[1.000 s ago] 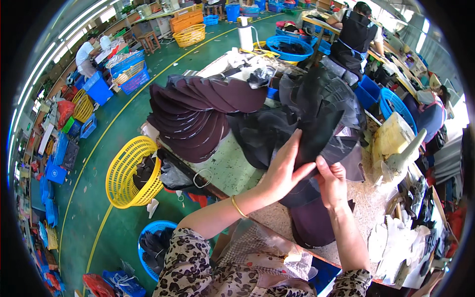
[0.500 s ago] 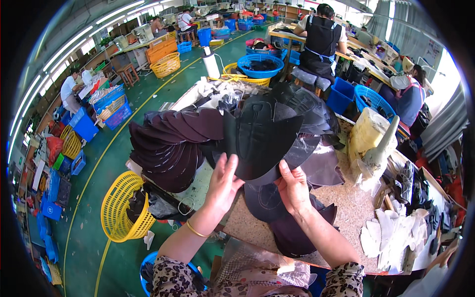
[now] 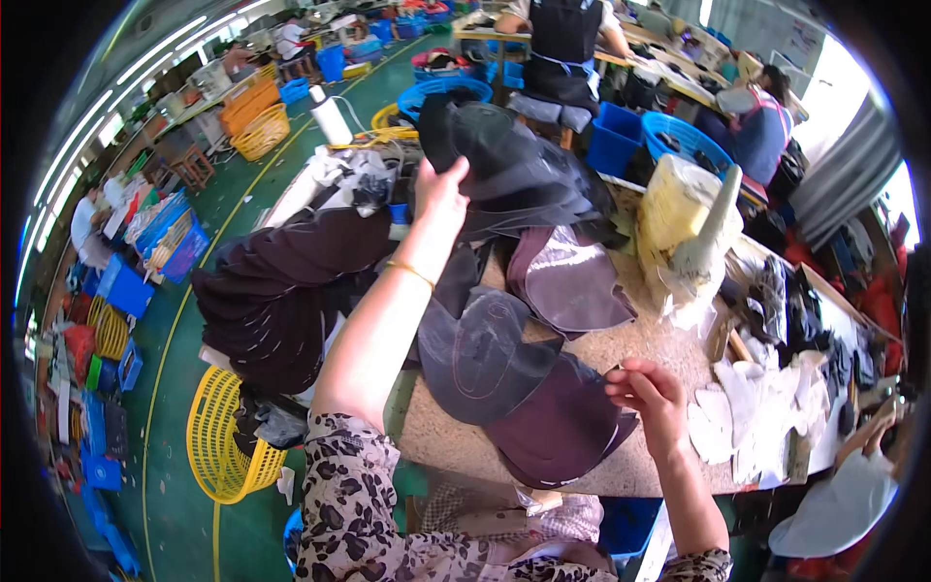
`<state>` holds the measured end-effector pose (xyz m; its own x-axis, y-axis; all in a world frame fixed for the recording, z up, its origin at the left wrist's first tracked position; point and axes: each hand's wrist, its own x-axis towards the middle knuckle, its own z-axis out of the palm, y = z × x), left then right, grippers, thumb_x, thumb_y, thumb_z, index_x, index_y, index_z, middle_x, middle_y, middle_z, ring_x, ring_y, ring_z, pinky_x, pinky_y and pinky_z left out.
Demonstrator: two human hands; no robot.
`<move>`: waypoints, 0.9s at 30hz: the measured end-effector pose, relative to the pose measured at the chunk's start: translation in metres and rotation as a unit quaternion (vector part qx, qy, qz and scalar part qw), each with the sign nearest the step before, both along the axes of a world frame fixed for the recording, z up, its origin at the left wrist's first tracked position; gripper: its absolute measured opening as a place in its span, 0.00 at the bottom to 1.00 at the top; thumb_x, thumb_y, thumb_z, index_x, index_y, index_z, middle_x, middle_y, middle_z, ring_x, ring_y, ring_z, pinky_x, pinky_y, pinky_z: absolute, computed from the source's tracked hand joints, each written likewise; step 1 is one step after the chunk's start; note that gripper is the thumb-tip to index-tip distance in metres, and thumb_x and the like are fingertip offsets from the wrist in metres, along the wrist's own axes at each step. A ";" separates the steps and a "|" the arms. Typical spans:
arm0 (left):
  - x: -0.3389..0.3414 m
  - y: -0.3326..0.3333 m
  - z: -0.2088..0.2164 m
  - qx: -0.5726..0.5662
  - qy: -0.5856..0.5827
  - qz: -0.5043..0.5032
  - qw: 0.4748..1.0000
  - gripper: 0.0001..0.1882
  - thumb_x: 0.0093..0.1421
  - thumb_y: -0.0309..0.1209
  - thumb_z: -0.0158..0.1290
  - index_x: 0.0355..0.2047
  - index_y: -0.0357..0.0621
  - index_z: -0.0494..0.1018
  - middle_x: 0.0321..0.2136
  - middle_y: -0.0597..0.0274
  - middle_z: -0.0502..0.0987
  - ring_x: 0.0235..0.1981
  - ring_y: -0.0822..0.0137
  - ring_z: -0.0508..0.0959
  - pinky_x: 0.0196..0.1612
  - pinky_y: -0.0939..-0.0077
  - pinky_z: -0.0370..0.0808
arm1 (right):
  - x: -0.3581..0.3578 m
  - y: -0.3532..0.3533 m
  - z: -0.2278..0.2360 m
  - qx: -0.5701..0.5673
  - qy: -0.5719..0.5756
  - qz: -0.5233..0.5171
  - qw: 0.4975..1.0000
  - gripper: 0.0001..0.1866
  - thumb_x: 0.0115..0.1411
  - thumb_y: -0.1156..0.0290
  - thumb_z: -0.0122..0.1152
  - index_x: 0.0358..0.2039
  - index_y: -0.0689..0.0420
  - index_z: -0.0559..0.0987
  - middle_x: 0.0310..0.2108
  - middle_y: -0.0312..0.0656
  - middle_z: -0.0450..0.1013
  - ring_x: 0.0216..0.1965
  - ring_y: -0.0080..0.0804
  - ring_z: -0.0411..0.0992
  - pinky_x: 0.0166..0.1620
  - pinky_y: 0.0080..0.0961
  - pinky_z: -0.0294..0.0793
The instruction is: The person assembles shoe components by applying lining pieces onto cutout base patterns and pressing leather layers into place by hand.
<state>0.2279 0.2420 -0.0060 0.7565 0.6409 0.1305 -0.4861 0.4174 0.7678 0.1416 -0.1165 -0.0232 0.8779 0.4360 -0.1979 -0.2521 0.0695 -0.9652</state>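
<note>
My left hand (image 3: 438, 199) reaches to the far side of the bench, thumb and fingers closed on the lower edge of a curved black sheet piece (image 3: 448, 128). That piece lies against a fanned stack of similar black pieces (image 3: 524, 170). Over the near right of the bench, my right hand (image 3: 648, 396) has its fingers curled together at the edge of the maroon pieces (image 3: 558, 427); what its fingertips hold, if anything, is too small to make out. A grey-black curved piece (image 3: 480, 354) with a stitched outline partly covers the maroon ones.
Overlapping dark maroon pieces (image 3: 281, 281) fill the left of the bench. A yellow basket (image 3: 218, 436) stands beside it. To the right are a yellowish block with a pale horn-shaped post (image 3: 703, 228) and white scraps (image 3: 776, 417). People sit at benches beyond.
The black piece held between both hands has gone to the far stack with my left hand. My right hand has let go of it and moved right and nearer. The view has shifted.
</note>
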 end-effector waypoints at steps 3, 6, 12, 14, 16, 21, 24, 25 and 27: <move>0.039 0.013 -0.021 -0.041 -0.038 -0.031 0.998 0.21 0.51 0.15 0.51 0.45 0.41 0.64 0.38 0.56 0.72 0.33 0.63 0.75 0.35 0.65 0.77 | -0.013 -0.040 -0.007 -0.022 0.005 -0.045 0.999 0.09 0.61 0.75 0.48 0.40 0.64 0.73 0.34 0.47 0.75 0.33 0.32 0.76 0.37 0.24 0.76; 0.045 0.001 -0.023 0.140 0.296 0.083 0.941 0.23 0.44 0.21 0.60 0.42 0.35 0.66 0.33 0.56 0.72 0.26 0.67 0.74 0.25 0.69 0.75 | -0.019 -0.067 -0.011 -0.068 -0.022 -0.058 0.996 0.10 0.61 0.75 0.49 0.41 0.65 0.73 0.34 0.47 0.75 0.34 0.33 0.76 0.37 0.25 0.76; 0.008 0.035 -0.025 0.645 0.264 0.466 0.545 0.32 0.47 0.35 0.61 0.51 0.35 0.62 0.43 0.45 0.70 0.42 0.59 0.72 0.46 0.64 0.70 | -0.004 -0.118 -0.006 -0.365 -0.383 -0.150 0.836 0.07 0.52 0.79 0.58 0.33 0.61 0.79 0.32 0.43 0.77 0.31 0.29 0.76 0.33 0.20 0.75; -0.028 -0.040 0.002 0.530 0.114 0.177 0.822 0.16 0.55 0.27 0.53 0.43 0.36 0.66 0.39 0.55 0.72 0.39 0.68 0.73 0.45 0.76 0.68 | -0.003 -0.135 -0.007 -0.401 -0.394 -0.159 0.812 0.08 0.52 0.79 0.59 0.34 0.61 0.79 0.31 0.43 0.77 0.30 0.30 0.76 0.32 0.21 0.75; -0.071 -0.100 0.000 0.514 0.053 -0.007 0.856 0.14 0.57 0.23 0.49 0.44 0.37 0.65 0.40 0.58 0.72 0.40 0.69 0.73 0.46 0.76 0.68 | 0.001 -0.134 -0.007 -0.399 -0.374 -0.145 0.825 0.07 0.53 0.78 0.59 0.34 0.61 0.80 0.32 0.42 0.77 0.32 0.26 0.76 0.35 0.20 0.75; -0.186 -0.179 -0.022 0.763 -0.016 -0.204 0.613 0.27 0.50 0.37 0.57 0.49 0.41 0.67 0.51 0.56 0.67 0.53 0.58 0.66 0.55 0.55 0.60 | 0.035 -0.135 -0.008 -0.601 -0.469 -0.180 0.621 0.09 0.53 0.68 0.60 0.33 0.58 0.79 0.31 0.47 0.76 0.31 0.42 0.75 0.35 0.33 0.74; -0.210 -0.192 -0.053 0.782 0.005 -0.294 0.549 0.32 0.52 0.49 0.52 0.53 0.44 0.64 0.57 0.58 0.61 0.61 0.60 0.57 0.61 0.49 0.48 | 0.067 -0.158 -0.024 -0.696 -0.439 -0.095 0.560 0.11 0.52 0.63 0.60 0.27 0.58 0.77 0.25 0.46 0.75 0.28 0.45 0.74 0.31 0.38 0.72; -0.211 -0.191 -0.056 0.784 0.013 -0.293 0.547 0.32 0.52 0.49 0.52 0.53 0.44 0.64 0.57 0.58 0.61 0.61 0.60 0.57 0.61 0.49 0.48 | 0.071 -0.154 -0.024 -0.741 -0.400 -0.065 0.536 0.09 0.53 0.64 0.59 0.24 0.57 0.76 0.24 0.46 0.75 0.27 0.44 0.74 0.31 0.37 0.73; -0.211 -0.188 -0.057 0.744 -0.013 -0.352 0.568 0.31 0.53 0.49 0.52 0.53 0.45 0.65 0.57 0.61 0.61 0.61 0.61 0.57 0.61 0.50 0.47 | 0.089 -0.161 -0.047 -0.741 -0.410 -0.040 0.531 0.08 0.53 0.65 0.58 0.24 0.56 0.76 0.23 0.46 0.75 0.27 0.44 0.74 0.31 0.37 0.73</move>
<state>0.0171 0.0541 -0.0627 0.7422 -0.6534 0.1493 -0.6205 -0.5858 0.5213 0.2302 -0.2770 -0.0703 0.9379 0.2897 0.1907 0.2411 -0.9399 0.2420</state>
